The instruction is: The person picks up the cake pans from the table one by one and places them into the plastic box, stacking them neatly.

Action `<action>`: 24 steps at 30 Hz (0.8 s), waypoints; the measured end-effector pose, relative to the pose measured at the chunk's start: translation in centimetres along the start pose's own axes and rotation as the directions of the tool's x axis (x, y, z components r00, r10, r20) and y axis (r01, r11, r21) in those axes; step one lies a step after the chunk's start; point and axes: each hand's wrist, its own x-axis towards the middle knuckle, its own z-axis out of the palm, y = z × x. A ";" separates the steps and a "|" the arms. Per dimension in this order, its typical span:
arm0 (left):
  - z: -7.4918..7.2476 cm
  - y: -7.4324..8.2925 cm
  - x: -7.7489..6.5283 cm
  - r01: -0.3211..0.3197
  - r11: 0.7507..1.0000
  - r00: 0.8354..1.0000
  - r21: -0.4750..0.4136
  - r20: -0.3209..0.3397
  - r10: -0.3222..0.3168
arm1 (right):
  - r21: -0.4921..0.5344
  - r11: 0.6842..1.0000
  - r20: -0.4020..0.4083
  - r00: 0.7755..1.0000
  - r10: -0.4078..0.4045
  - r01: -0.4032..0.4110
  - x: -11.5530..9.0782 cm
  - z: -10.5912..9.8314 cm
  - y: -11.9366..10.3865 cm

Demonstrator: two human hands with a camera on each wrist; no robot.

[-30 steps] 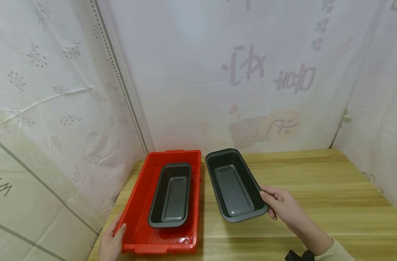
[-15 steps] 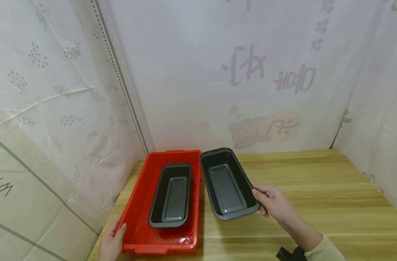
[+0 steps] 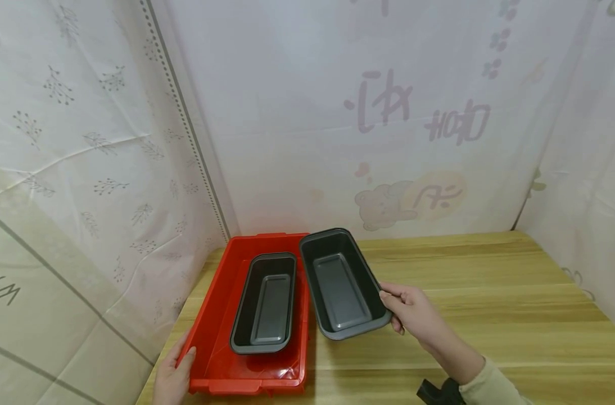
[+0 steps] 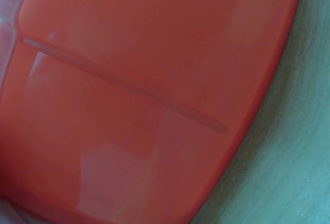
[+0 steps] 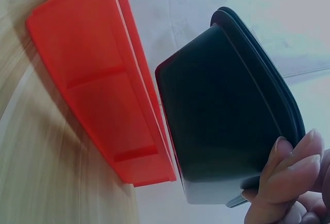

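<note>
My right hand (image 3: 408, 310) pinches the near right rim of a dark grey loaf pan (image 3: 342, 289), thumb on top and fingers beneath. The pan hangs raised above the table, and its far left corner overlaps the right rim of a red plastic tray (image 3: 218, 326) in the head view. In the right wrist view the pan's outer side (image 5: 221, 105) shows, with fingers (image 5: 289, 182) curled at its rim. A second loaf pan (image 3: 272, 309) lies inside the tray. My left hand (image 3: 172, 377) grips the tray's near left edge, its thumb over the rim.
Under the tray is a wood-grain table (image 3: 464, 281). Printed cloth (image 3: 297, 140) hangs behind it and along both sides. A black strap mount (image 3: 441, 392) sits on the right wrist.
My right hand has moved left with the loaf pan, from beside the tray to where the pan overlaps the tray's right rim. The left hand, tray and second pan stay in place.
</note>
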 end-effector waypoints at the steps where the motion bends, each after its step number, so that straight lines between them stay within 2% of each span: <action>1: 0.0 0.0 0.0 -0.002 1.000 1.000 -0.001 -0.002 0.002 | -0.002 1.000 0.000 1.000 -0.001 0.001 0.1 0.1 0.0; 11: 0.1 0.2 0.0 0.060 0.998 0.998 -0.004 0.001 -0.060 | -0.011 1.000 -0.011 1.000 0.013 -0.013 0.9 1.4 0.0; 19: 0.0 0.1 0.1 0.028 0.999 1.000 0.024 -0.007 -0.028 | 0.008 1.000 0.018 1.000 -0.015 0.015 1.5 2.2 0.0; 24: -0.1 0.1 0.1 0.042 0.999 0.999 0.012 -0.016 -0.042 | 0.034 0.999 0.034 0.999 -0.040 0.038 1.9 2.8 0.2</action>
